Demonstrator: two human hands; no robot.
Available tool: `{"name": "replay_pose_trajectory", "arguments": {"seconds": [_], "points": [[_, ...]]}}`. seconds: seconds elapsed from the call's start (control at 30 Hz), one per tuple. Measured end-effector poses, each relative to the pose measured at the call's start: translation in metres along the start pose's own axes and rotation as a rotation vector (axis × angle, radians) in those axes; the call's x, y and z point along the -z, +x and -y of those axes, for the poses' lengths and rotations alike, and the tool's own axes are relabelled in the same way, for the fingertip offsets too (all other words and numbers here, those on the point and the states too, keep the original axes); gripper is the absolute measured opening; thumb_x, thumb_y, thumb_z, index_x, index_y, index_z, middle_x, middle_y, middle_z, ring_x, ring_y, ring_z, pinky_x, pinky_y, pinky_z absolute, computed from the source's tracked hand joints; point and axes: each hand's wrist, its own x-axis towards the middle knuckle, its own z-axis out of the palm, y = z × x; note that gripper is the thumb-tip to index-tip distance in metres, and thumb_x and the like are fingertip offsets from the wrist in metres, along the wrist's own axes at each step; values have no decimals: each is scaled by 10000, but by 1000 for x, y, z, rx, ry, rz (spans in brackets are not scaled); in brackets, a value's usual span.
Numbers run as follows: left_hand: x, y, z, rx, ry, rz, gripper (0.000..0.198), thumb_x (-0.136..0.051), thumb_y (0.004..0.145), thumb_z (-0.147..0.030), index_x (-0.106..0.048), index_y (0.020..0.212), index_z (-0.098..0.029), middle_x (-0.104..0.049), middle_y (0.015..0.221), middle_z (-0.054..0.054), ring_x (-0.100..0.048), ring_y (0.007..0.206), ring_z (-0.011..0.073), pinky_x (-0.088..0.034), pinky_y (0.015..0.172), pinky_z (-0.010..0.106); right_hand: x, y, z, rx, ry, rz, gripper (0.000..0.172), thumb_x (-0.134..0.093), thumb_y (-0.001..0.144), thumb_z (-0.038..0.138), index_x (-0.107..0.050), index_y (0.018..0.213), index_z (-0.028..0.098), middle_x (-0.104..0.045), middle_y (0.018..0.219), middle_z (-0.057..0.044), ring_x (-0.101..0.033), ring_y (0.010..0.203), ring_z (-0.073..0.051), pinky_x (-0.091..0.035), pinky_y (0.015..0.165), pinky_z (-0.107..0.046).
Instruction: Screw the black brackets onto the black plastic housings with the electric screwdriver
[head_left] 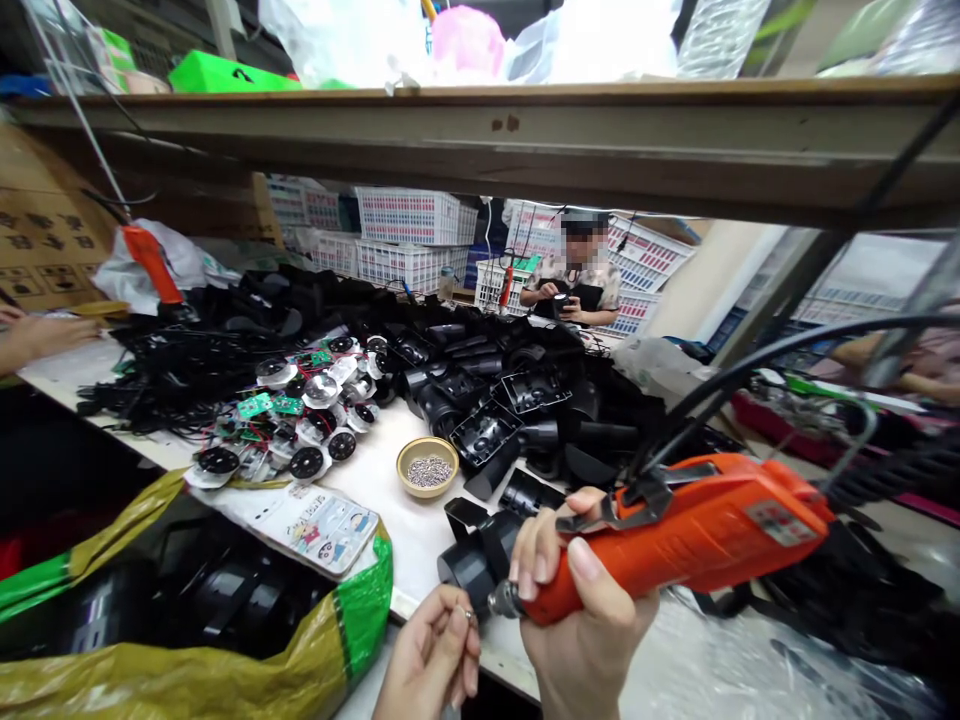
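The orange electric screwdriver (675, 535) lies almost level at about four o'clock in the view, its metal tip pointing left and two black cables rising from its back end. The right hand (577, 610) is wrapped tight around its front part, thumb on top, fingers curled beneath. The left hand (431, 655), at six o'clock, pinches one small screw (468, 616) between closed fingertips just beside the tip. A black plastic housing (480, 560) sits right behind the tip on the table edge. At the centre stands one small bowl (427, 466) full of screws, with many more black housings piled at twelve o'clock of it.
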Motion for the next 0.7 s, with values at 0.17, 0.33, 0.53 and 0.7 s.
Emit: {"name": "replay_pose_trajectory", "arguments": {"seconds": [0.17, 0.33, 0.53, 0.7], "points": [[1, -2, 2, -14, 64, 9, 635, -799, 706, -736, -583, 860, -159, -582, 659, -39, -444, 453, 28, -212, 447, 169, -1, -3, -1, 14, -23, -49, 170, -731, 797, 280, -646, 928, 214, -528, 494, 57, -465, 370, -96, -437, 401, -192], [11, -5, 3, -400, 538, -18, 400, -520, 1001, -582, -681, 972, -217, -664, 830, 35, -602, 741, 157, -446, 677, 267, -1, -2, 1, 28, -11, -72, 172, -735, 796, 272, -670, 943, 211, -530, 497, 54, -465, 375, -96, -432, 397, -194], [24, 20, 4, -1089, 1328, -74, 541, -638, 952, -282, -454, 1459, -238, -572, 1334, 98, -478, 1276, 261, -394, 1092, 373, 12, 8, 6, 111, -131, -182, 214, -740, 748, 212, -652, 942, 189, -536, 494, 50, -489, 391, -109, -438, 423, -213], [23, 38, 7, -1025, 1494, 2, 766, -650, 919, -178, -275, 1582, -259, -436, 1427, 157, -438, 1298, 322, -507, 1034, 483, 23, 23, 14, 199, -193, -312, 236, -714, 694, 217, -637, 911, 169, -516, 483, 51, -459, 384, -124, -423, 418, -249]]}}
